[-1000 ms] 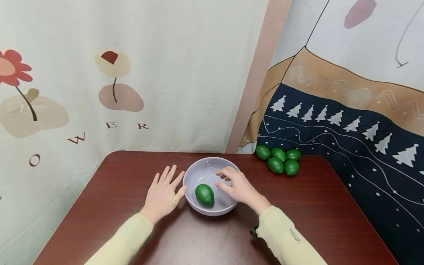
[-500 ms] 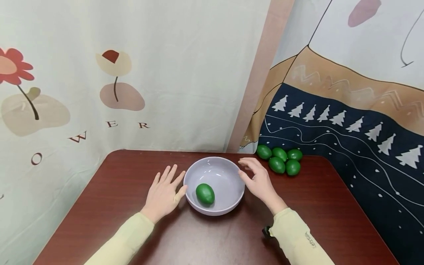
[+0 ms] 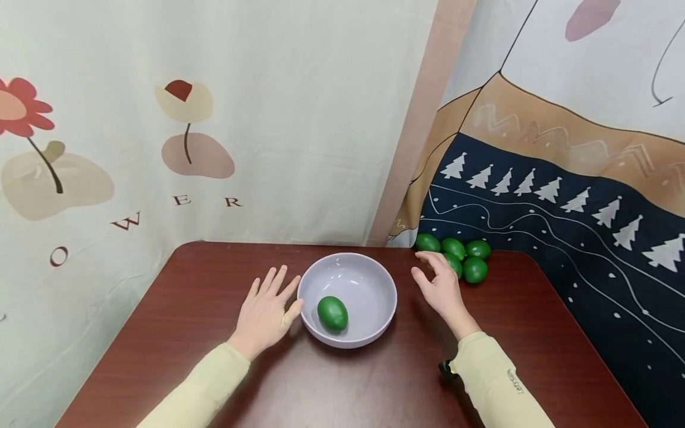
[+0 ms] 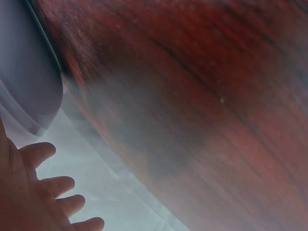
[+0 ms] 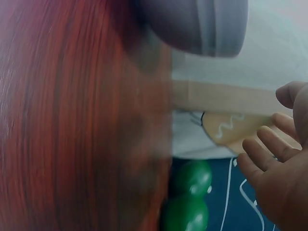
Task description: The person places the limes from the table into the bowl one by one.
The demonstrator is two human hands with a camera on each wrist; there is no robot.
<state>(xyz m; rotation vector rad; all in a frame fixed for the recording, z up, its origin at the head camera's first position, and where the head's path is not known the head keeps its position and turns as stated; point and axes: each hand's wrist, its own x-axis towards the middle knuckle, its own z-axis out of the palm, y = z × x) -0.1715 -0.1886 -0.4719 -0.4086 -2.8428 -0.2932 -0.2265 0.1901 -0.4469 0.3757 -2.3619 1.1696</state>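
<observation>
Tabletop (image 3: 342,386) — two hands (image 3: 263,316), one bowl (image 3: 369,297), six green fruits (image 3: 332,313)

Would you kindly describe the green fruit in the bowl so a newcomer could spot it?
On the dark-red table, find the lavender bowl beside the left hand. Inside lies the glossy green fruit, alone, unlike the lookalikes clustered at the far edge.

Dark red-brown wooden counter (image 3: 187,285), rounded far corners, across lower half of head view. Pale cloth (image 3: 299,119) behind, left and centre: red flower print (image 3: 24,110) at left edge, brown letters (image 3: 126,222) below. Pink stripe (image 3: 420,125) slanting, right of centre. Far right: tan hill print (image 3: 578,134), white trees (image 3: 549,190) on navy band (image 3: 562,238).
</observation>
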